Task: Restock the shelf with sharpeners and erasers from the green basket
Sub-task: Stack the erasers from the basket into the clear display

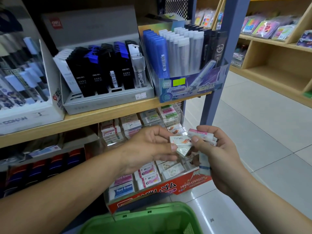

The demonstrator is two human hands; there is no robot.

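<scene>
Before shelf (101,116), left grip (152,146) pinches eraser (179,141) beside right grip's (219,151) erasers (201,134).

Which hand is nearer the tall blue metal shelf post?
Right. The right hand, gripping wrapped erasers, is just in front of the tall blue metal shelf post. The left hand, pinching a white eraser, is further to the left.

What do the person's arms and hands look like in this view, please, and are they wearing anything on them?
Both are bare. The left hand and right hand have no gloves, and no rings show on the visible fingers. The left forearm and right forearm carry no sleeve, watch or bracelet as far up as the frame shows. The thumbnails are short and unpainted.
</scene>
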